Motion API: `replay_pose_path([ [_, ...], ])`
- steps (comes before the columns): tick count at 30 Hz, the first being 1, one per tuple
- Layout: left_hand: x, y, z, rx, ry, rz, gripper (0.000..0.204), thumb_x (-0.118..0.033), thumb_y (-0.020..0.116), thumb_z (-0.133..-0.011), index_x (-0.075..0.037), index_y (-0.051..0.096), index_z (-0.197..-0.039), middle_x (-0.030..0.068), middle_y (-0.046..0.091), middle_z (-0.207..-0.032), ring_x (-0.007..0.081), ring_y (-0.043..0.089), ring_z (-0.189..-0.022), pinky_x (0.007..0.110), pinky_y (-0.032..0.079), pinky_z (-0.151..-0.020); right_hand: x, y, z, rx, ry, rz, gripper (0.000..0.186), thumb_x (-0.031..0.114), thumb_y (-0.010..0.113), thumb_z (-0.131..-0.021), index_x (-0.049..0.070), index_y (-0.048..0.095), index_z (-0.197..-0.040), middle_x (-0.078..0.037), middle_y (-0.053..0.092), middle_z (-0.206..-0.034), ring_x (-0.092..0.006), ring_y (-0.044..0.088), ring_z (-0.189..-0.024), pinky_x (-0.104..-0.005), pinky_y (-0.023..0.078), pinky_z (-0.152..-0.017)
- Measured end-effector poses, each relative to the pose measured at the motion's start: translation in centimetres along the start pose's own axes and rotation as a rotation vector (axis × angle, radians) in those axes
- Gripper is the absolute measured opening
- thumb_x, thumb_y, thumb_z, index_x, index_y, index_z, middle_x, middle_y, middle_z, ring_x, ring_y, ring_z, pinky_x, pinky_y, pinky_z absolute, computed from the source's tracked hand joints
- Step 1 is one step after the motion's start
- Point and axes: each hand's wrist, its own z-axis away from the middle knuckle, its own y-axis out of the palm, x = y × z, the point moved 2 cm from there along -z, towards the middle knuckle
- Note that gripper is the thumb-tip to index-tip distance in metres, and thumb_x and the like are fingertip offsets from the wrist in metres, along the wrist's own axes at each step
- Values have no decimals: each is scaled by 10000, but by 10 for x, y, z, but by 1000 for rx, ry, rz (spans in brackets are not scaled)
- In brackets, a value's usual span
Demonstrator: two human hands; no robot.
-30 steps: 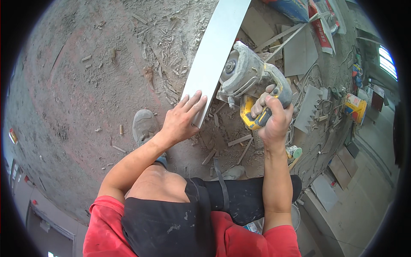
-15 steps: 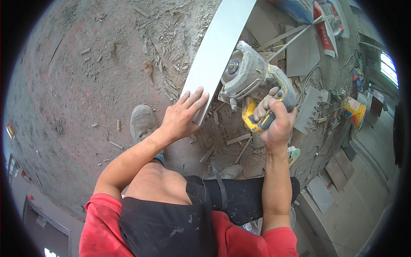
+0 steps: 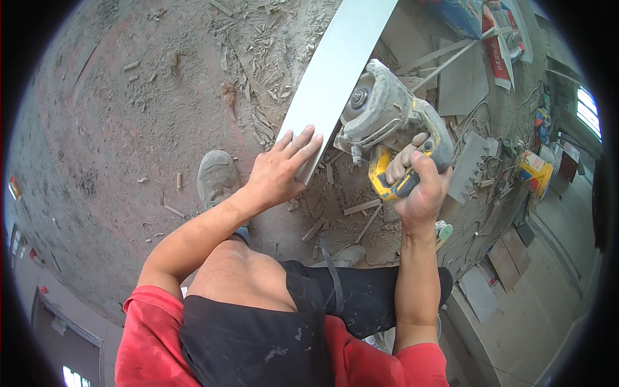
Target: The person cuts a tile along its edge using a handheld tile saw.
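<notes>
A long white strip, like a cut tile or board, runs from the near middle to the upper edge. My left hand grips its near end, fingers laid over the top face and thumb hidden at the edge. To the right, my right hand is closed around the yellow-and-black rear handle of a handheld circular saw. Grey dust coats the saw's body and guard. Its round hub faces up, right beside the strip's right edge; whether the blade touches the strip is hidden.
Dust and broken slivers litter the floor. Grey tile offcuts and a notched trowel-like plate lie to the right. Farther right stands a yellow bucket. My shoe is left of the strip's near end.
The whole view has shifted slightly. Both hands keep their holds, and the saw stays beside the strip.
</notes>
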Motion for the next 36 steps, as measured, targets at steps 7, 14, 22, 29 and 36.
replay_pose_path([
  [7,1,4,1,-30,13,-12,987,-119,820,-626,-196,416,-1523,76,436,-1566,391,541,-1313,442,593,-922,-3,2,2,-10,-6,-8,290,41,549,-863,-12,533,-1148,-82,558,-738,-182,546,-577,-370,481,-560],
  [14,-1,3,0,-23,21,-18,987,-112,811,-625,-191,410,-1523,80,431,-1568,394,549,-1300,447,597,-913,-7,1,2,-1,-10,-24,293,36,544,-861,-4,535,-1151,-84,552,-723,-185,542,-570,-371,484,-557],
  [22,-2,5,0,-22,15,-35,995,-97,803,-624,-190,398,-1528,79,421,-1573,393,542,-1306,452,605,-896,-8,0,3,2,-5,-19,298,36,536,-858,3,535,-1154,-88,548,-720,-183,536,-572,-367,486,-561],
  [29,-3,2,-2,-3,12,-14,995,-99,812,-619,-187,403,-1522,82,421,-1571,397,539,-1308,455,603,-904,-11,-4,4,5,-7,-21,317,49,546,-853,1,530,-1166,-89,553,-739,-186,542,-581,-369,487,-564],
  [36,-3,2,-1,-3,29,-9,830,-131,738,-749,-181,405,-1508,99,430,-1557,437,543,-1281,460,611,-882,-12,-4,7,0,8,-25,336,54,549,-845,2,530,-1176,-88,552,-756,-193,544,-585,-375,486,-565],
])
